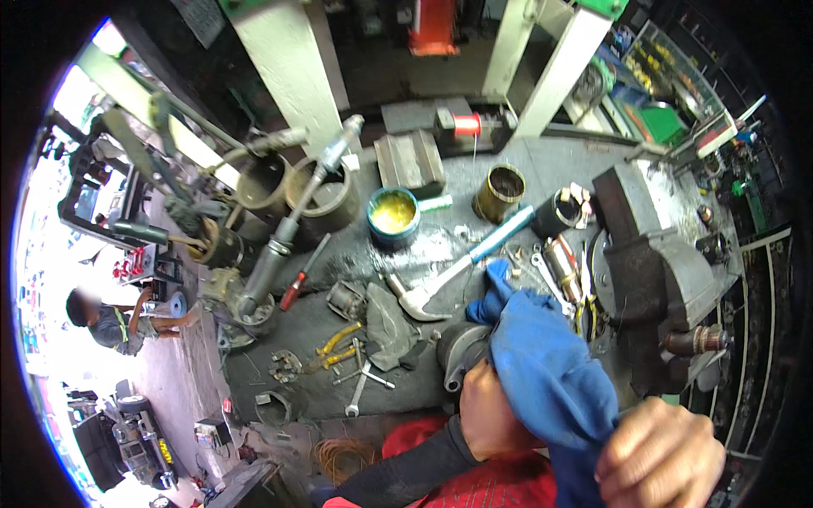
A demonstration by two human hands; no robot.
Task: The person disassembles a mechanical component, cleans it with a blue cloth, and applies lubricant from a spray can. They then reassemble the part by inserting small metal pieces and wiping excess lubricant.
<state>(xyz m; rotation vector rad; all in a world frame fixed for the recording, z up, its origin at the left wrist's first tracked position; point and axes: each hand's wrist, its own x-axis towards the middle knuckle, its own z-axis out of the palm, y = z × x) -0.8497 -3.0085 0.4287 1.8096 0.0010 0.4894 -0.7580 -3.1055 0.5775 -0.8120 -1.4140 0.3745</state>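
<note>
A blue cloth point(546, 364) drapes from the bench toward me, its far end bunched beside a round grey metal housing point(461, 351). My right hand point(665, 457) is closed around the cloth's near end. Curled against the near side of the housing is my left hand point(491, 415); the cloth hides its fingers, so what it grips is unclear. A claw hammer point(423, 296) with a blue handle lies just beyond the housing. Left of it rest a grey rag point(392, 330), yellow-handled pliers point(339, 347) and a wrench point(359, 389).
Farther back stand a blue tin of yellow grease point(395, 216), a brass-coloured cylinder point(500, 193) and a metal block point(410, 162). A bench vise point(660, 271) rises at the right. A red screwdriver point(294, 290) lies at the left. Beyond the bench, a person point(118, 322) sits low.
</note>
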